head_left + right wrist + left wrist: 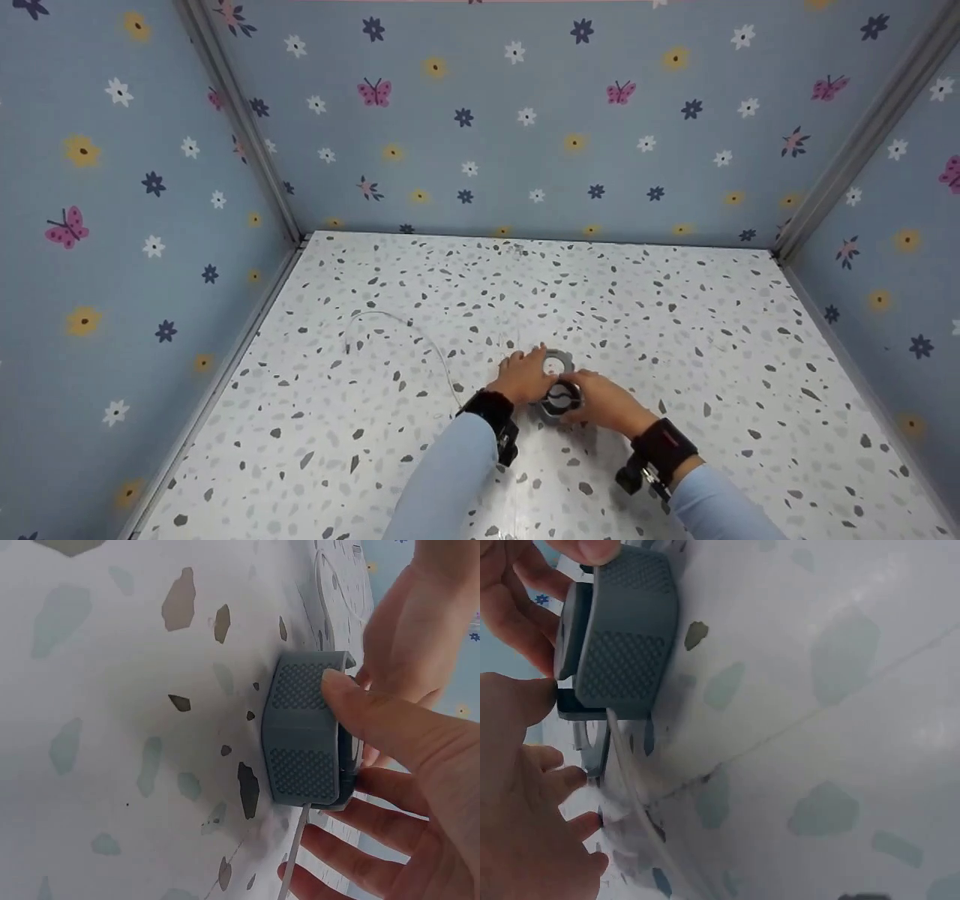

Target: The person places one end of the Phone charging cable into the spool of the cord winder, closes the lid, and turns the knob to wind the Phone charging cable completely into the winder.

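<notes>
A small grey cable winder (pixel 550 415) stands on the speckled surface, its ring-shaped lid (pixel 568 358) swung open to the far side. Inside its round body shows a dark spool with an S-shaped groove. My right hand (pixel 611 401) grips the body, the thumb (pixel 349 697) on the textured side wall. On the other side, my left hand (pixel 523 375) holds the winder near the hinge, thumb against the body's edge and fingers by the lid. A thin white cord (pixel 630 787) comes out of the side wall. Part of the spool is hidden by my fingers.
The cord's loose length curves over the speckled tabletop (pixel 337 420) to the left, ending in a small dark tip (pixel 347 348). Flower-patterned panels (pixel 495 150) enclose the back and both sides, with grey metal posts (pixel 247 127) at the corners.
</notes>
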The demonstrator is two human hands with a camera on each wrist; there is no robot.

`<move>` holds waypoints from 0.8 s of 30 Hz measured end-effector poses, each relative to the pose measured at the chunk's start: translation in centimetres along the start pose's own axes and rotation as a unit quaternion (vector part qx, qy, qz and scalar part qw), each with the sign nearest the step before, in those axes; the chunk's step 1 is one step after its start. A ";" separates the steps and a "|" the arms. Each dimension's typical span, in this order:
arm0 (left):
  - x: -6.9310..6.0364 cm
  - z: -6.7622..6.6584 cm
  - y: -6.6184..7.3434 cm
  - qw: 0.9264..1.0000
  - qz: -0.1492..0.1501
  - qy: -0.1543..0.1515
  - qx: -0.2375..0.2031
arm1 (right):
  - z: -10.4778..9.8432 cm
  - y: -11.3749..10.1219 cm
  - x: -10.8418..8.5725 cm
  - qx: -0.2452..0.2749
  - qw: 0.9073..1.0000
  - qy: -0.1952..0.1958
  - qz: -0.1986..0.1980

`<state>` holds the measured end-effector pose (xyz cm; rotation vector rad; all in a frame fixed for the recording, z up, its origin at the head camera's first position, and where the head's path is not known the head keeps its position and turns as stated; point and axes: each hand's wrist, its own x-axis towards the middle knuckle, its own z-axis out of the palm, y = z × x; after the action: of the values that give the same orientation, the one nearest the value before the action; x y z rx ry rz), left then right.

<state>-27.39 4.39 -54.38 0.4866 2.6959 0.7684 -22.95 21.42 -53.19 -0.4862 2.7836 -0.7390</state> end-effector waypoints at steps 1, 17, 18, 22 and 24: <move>0.0 0.1 0.0 1.000 -0.011 -0.006 -0.010 | 0.1 0.0 0.0 0.003 1.000 0.000 0.001; 0.7 -2.1 0.5 0.912 -0.072 0.109 -0.390 | 0.1 0.7 -0.1 0.026 0.996 -0.002 0.086; 0.3 -2.3 0.6 0.916 -0.054 0.115 -0.381 | -0.1 0.8 -0.2 0.022 0.995 -0.001 0.095; -1.9 -2.2 1.3 0.959 0.027 0.125 -0.252 | -0.9 1.6 -0.7 0.018 0.994 -0.001 0.108; -3.1 -1.6 1.7 0.978 0.084 0.134 -0.134 | -1.1 2.0 -0.8 0.015 0.994 -0.002 0.110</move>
<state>-24.80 3.84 -51.54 0.5848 2.7513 1.3109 -23.02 23.83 -53.19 -0.1696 2.7584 -0.7274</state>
